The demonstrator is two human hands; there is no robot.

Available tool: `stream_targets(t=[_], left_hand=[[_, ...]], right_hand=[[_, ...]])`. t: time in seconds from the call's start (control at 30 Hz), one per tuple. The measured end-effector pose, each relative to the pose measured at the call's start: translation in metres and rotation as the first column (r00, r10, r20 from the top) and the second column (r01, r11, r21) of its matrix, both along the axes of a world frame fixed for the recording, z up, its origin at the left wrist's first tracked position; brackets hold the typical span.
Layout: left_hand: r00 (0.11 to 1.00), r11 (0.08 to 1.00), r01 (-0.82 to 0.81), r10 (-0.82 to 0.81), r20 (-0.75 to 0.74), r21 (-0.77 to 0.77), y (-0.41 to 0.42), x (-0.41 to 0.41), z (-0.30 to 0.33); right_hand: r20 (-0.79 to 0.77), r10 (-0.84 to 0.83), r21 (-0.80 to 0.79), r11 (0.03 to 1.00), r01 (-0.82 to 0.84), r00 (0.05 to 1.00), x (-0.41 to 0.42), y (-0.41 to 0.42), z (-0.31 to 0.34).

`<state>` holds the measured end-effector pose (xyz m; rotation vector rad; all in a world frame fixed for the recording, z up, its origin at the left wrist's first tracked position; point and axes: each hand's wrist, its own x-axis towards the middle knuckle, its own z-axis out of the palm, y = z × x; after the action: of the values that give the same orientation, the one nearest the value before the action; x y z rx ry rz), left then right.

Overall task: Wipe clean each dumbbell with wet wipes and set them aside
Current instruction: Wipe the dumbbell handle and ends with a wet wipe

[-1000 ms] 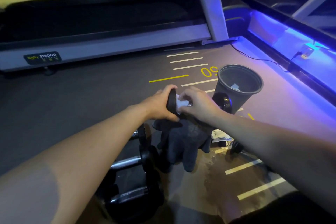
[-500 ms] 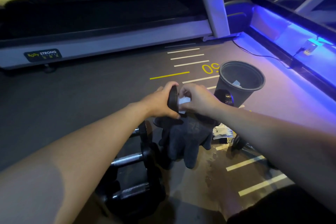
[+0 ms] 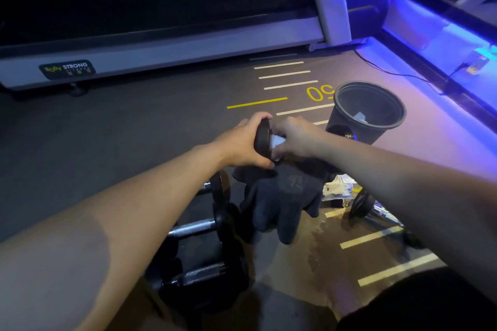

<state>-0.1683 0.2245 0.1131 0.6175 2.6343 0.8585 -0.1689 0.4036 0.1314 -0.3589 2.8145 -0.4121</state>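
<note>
Sideways, the dumbbell (image 3: 263, 140) spans left hand (image 3: 239, 144) to right hand (image 3: 297, 138).

Bare floor (image 3: 113, 148) lies open to the left up to the treadmill (image 3: 161, 45), while dumbbells (image 3: 199, 228) crowd below the arms and a bin (image 3: 347, 118) blocks the right.

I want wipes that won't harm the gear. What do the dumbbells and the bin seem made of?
Dumbbells on the floor: heads look matte black, probably rubber-coated; handles are shiny, likely chromed steel, catching bright glints. Bin: dull dark plastic by its look, with a thin rolled rim. The dim blue light leaves both uncertain.
</note>
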Motion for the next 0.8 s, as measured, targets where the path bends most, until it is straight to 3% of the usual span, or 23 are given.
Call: stream_targets(t=[0.1, 0.2, 0.33, 0.47, 0.6, 0.8], left_hand=[[1.0, 1.0, 0.007, -0.007, -0.009, -0.016, 0.0, 0.002, 0.0], [1.0, 1.0, 0.004, -0.004, -0.011, -0.025, -0.001, 0.003, 0.0], [1.0, 1.0, -0.003, 0.002, -0.014, -0.022, 0.0, 0.001, 0.0], [1.0, 0.999, 0.004, -0.005, -0.012, -0.049, 0.002, 0.001, 0.0], [1.0, 0.999, 0.007, -0.008, -0.005, -0.046, 0.0, 0.001, 0.002], [0.999, 0.997, 0.001, -0.003, -0.032, -0.072, 0.0, 0.005, 0.0]], right_hand=[[0.159, 0.058, 0.02, 0.998, -0.062, 0.986, -0.009, 0.0, 0.006], [0.159, 0.062, 0.074, 0.994, -0.074, 0.985, -0.008, -0.004, 0.007], [-0.111, 0.094, 0.251, 0.966, -0.064, 0.989, 0.015, -0.01, -0.004], [-0.354, 0.162, 0.347, 0.937, -0.031, 0.921, 0.033, -0.008, -0.021], [-0.344, 0.091, 0.241, 0.97, -0.005, 0.935, 0.028, -0.007, -0.021], [-0.108, 0.029, 0.054, 0.998, -0.023, 0.994, 0.015, -0.007, 0.001]])
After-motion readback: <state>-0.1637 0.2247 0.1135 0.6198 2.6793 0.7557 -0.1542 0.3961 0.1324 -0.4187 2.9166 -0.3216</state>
